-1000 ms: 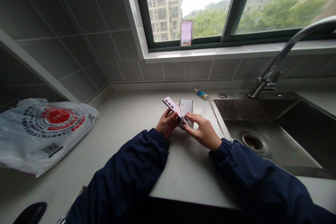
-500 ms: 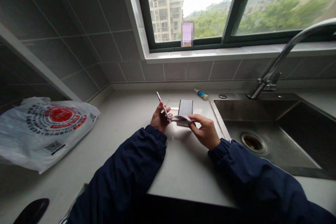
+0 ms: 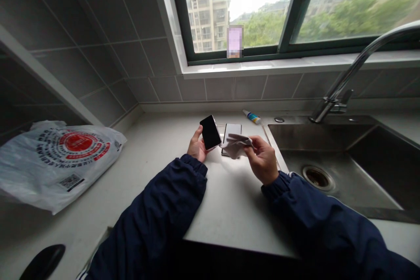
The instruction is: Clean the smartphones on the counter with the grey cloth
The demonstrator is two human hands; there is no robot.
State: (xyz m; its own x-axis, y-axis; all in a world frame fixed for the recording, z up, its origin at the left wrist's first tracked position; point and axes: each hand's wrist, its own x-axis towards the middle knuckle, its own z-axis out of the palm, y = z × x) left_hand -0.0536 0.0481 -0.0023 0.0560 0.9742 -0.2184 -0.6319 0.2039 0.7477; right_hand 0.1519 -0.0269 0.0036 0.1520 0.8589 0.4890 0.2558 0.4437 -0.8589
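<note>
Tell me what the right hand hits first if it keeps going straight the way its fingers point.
The black-faced phone held in the left hand looks first, just past the grey cloth pinched in the right hand. The other phone lies flat, probably below that line, though depth is hard to judge here.

From my place I see strong white daylight coming through the window [image 3: 239, 4], and its sky is burned out. Left of this window the tiled wall [image 3: 98, 39] stays dim, soft shadows lie on the tabletop [image 3: 236, 201] below it, and the picture edges bend.
</note>
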